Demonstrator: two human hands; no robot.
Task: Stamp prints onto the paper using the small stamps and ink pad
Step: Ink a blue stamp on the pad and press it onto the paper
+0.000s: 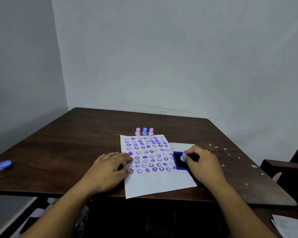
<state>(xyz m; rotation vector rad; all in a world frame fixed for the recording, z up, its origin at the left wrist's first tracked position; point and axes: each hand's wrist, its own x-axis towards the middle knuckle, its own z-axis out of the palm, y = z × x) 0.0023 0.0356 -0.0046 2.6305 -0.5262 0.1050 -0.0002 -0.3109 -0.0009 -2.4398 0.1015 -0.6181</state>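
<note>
Pale grey walls meet in a corner at upper left of the frame; below them a dark wooden table (pixel 67 143) fills the lower half, with white specks scattered on its right side.

Head view, only one:
- Paper (pixel 159 183) lies at centre-bottom, slightly rotated, near edge overhanging the table's front edge. Upper two thirds covered in rows of purple smiley prints (pixel 149 154); bottom strip is blank.
- Three spare stamps stand upright in a row just above the paper's top edge: pink stamp (pixel 137 131), blue stamp (pixel 144 131), second pink stamp (pixel 151 131). Close together; can't tell if touching.
- Ink pad (pixel 178 162), dark blue, open, sits just right of the paper, touching or overlapping its right edge. White lid or card (pixel 181 146) directly behind it.
- Right hand (pixel 202 164) over the ink pad, fingers curled, thumb and fingertips pinching a small light blue stamp (pixel 183 157), tilted, face down at the pad. Contact with the pad looks likely, not certain.
- Left hand (pixel 108 170) flat on the paper's left edge, fingers spread and straight, pressing it down, holding nothing.
- Lilac-blue oval object (pixel 2 165) at far left of the table, well apart from everything else.
- Dark chair arm (pixel 282 166) at right edge; white sheets (pixel 290 226) at bottom right corner.
</note>
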